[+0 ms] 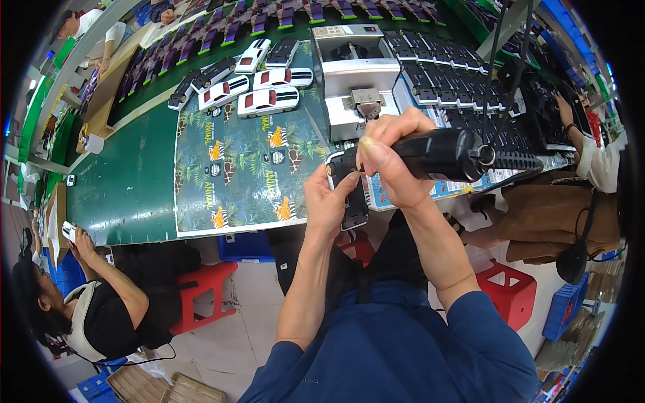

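Note:
My left hand (329, 199) is closed on a toy car (355, 210), turned so that its black underside shows, at the table's front edge. My right hand (395, 161) grips a black electric screwdriver (437, 154), held sideways with its body pointing right and its tip at the car. The fingers of both hands nearly meet there, and the screwdriver's tip is hidden behind them. Just beyond my hands stands a metal screw feeder (359, 80). Several white toy cars (269, 101) with black stripes lie to its left, some upright and some showing black undersides.
Rows of black car undersides (440, 74) fill the table right of the feeder. A patterned sheet (248, 168) covers the green tabletop (127, 188). Purple and green parts (232, 30) line the far belt. Co-workers sit left and right. A cord hangs at the right; red stools (507, 289) stand below.

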Demonstrator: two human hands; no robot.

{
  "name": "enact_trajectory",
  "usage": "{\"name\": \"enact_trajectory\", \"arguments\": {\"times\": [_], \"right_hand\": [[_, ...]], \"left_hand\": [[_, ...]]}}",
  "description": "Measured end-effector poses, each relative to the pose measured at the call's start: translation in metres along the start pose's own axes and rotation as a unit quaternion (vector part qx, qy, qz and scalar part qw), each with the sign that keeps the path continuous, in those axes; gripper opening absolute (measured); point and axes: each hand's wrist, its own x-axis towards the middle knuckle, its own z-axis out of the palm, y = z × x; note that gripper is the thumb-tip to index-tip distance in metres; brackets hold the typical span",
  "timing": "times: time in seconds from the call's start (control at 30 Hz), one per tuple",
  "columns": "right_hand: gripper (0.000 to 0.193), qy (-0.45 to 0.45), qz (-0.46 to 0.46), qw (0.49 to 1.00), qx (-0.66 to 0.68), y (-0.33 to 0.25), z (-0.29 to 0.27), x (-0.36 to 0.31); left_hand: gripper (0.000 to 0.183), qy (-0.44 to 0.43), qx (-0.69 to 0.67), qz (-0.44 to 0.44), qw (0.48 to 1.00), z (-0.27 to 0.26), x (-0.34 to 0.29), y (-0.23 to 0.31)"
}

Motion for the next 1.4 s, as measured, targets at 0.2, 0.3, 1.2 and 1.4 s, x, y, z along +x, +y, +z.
{"name": "enact_trajectory", "arguments": {"times": [0.2,0.3,1.2,1.4], "right_hand": [[0.018,0.034,-0.011,0.999,0.026,0.002,-0.004,-0.006],[0.018,0.032,-0.013,0.999,0.032,0.001,-0.005,-0.006],[0.017,0.103,0.014,0.985,-0.136,-0.001,-0.012,0.069],[0.014,0.112,0.119,0.986,-0.017,-0.023,-0.018,0.038]], "left_hand": [[0.020,0.003,0.000,-0.022,1.000,-0.005,0.001,-0.002],[0.020,0.005,-0.009,-0.022,1.000,-0.002,0.001,-0.001],[0.074,-0.007,-0.204,-0.040,0.978,-0.028,0.003,-0.001],[0.071,0.034,-0.205,-0.037,0.978,-0.027,0.008,-0.009]]}}
